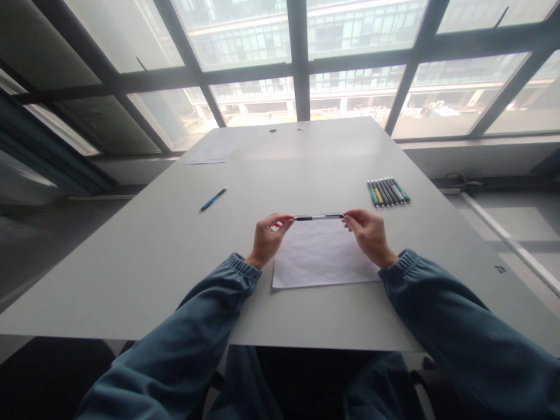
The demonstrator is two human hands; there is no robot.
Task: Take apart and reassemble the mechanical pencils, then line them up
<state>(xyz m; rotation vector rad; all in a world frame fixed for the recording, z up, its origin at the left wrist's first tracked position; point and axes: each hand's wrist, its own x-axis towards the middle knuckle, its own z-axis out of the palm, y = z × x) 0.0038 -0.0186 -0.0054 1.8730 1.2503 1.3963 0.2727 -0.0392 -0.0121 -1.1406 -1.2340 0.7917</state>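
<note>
two dark blue sleeves (188, 332), gathered at the wrists; left hand (268, 240), pinched on one end of a black-and-clear pen (318, 217); right hand (367, 234), likewise clamped on its other end; pen sits crosswise near the far edge of a white sheet (324, 262); white table (166, 274), bearing one blue pen (213, 199), left, and a row of pens (388, 192), right.

Toward the near edge of the tabletop (280, 181), the left hand (269, 238) and right hand (368, 234) are pinching a black-and-clear pen (318, 217) by its ends. A white sheet (322, 256) is lying beneath. A row of pens (388, 192) is resting near the right edge, a blue pen (213, 199) toward the left.
</note>
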